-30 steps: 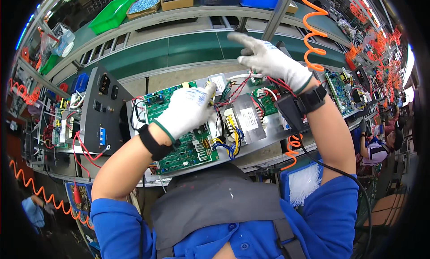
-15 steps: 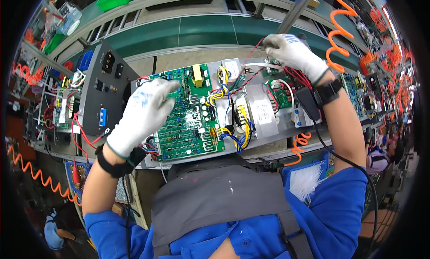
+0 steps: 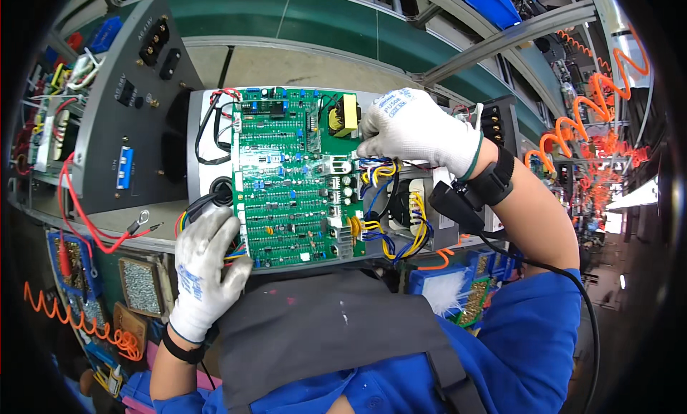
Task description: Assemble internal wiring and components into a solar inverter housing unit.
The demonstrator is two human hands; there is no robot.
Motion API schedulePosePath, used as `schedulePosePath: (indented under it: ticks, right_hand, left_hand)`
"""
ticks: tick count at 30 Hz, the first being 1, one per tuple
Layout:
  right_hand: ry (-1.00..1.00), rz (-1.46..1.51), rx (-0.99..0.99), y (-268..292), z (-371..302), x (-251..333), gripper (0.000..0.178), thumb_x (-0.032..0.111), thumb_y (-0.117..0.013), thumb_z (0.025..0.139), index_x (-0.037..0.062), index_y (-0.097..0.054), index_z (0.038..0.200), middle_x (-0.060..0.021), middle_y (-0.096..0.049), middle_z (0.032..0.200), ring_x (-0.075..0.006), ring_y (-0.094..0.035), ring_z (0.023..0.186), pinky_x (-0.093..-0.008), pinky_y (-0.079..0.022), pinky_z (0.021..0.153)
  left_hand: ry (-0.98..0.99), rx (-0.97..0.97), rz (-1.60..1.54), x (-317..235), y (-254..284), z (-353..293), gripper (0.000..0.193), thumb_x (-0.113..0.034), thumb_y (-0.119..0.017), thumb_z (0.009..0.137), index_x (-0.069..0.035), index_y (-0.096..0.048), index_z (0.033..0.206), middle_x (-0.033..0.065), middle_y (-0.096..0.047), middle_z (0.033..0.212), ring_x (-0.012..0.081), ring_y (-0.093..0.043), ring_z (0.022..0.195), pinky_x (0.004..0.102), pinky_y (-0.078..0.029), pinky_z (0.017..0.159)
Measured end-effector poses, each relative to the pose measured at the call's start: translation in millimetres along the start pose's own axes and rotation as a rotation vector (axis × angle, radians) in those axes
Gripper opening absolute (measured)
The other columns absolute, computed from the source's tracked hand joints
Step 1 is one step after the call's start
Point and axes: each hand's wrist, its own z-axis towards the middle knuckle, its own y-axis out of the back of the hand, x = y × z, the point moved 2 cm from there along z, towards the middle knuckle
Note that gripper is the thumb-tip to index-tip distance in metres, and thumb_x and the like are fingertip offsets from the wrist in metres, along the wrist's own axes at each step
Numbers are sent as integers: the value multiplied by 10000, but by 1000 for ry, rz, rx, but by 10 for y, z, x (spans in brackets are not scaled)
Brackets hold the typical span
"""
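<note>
A green circuit board (image 3: 275, 192) lies flat in front of me on a grey metal chassis. At its lower left edge rests my left hand (image 3: 204, 267), in a white glove, with thumb and fingers apart. Coloured wires (image 3: 235, 255) pass beside that hand to the board's edge. My right hand (image 3: 422, 131), also gloved, has its fingers closed at the board's right edge, beside a yellow transformer (image 3: 344, 116). Whatever its fingertips grip is hidden. Below them, yellow and blue wires (image 3: 379, 172) run from the board toward a larger coil (image 3: 415, 203).
A tall grey panel (image 3: 132, 106) with sockets and a blue switch stands at the left. Red leads (image 3: 93, 231) with ring ends hang near it. Orange coiled hoses (image 3: 572, 138) hang at the right. Blue bins (image 3: 440, 289) of small parts sit below the bench edge.
My right hand has come left from the red wires to the board's right edge. My left hand has dropped from above the board to its lower left edge. The view has shifted.
</note>
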Motion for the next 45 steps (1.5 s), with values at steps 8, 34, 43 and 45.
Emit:
schedulePosePath:
  ticks: [8, 34, 43, 45]
  right_hand:
    - [-213, 57, 132, 15, 21, 24, 380, 474, -776, 758, 118, -774, 891, -123, -693, 746, -309, -701, 762, -408, -523, 663]
    - [-1884, 507, -990, -2944, -6369, 2791, 325, 284, -663, 936, 2, -716, 1089, -144, -741, 1019, -197, -703, 925, -321, -523, 839]
    - [-2182, 706, -478, -6322, -6532, 2879, 377, 397, -734, 849, 44, -747, 981, -165, -735, 994, -276, -716, 919, -377, -557, 831]
    - [-2206, 528, -209, -6750, -6422, 2673, 341, 394, -701, 836, 60, -729, 902, -159, -724, 939, -308, -714, 928, -412, -567, 805]
  left_hand:
    - [-100, 2, -22, 267, -172, -132, 639, -213, -749, 715, -30, -566, 1299, 167, -573, 1308, 371, -532, 1227, 487, -390, 1053]
    - [-621, 208, -74, -978, -627, 71, 413, -212, -528, 1034, -32, -558, 1404, 168, -472, 1509, 353, -411, 1407, 455, -353, 1137]
    - [-717, 184, -348, -1814, -2078, -940, 337, -120, -509, 1038, 6, -588, 1341, 179, -491, 1482, 331, -454, 1384, 463, -366, 1150]
    - [-674, 316, -436, -2191, -2664, -1431, 337, -13, -557, 972, 12, -602, 1305, 188, -525, 1442, 340, -488, 1352, 450, -371, 1145]
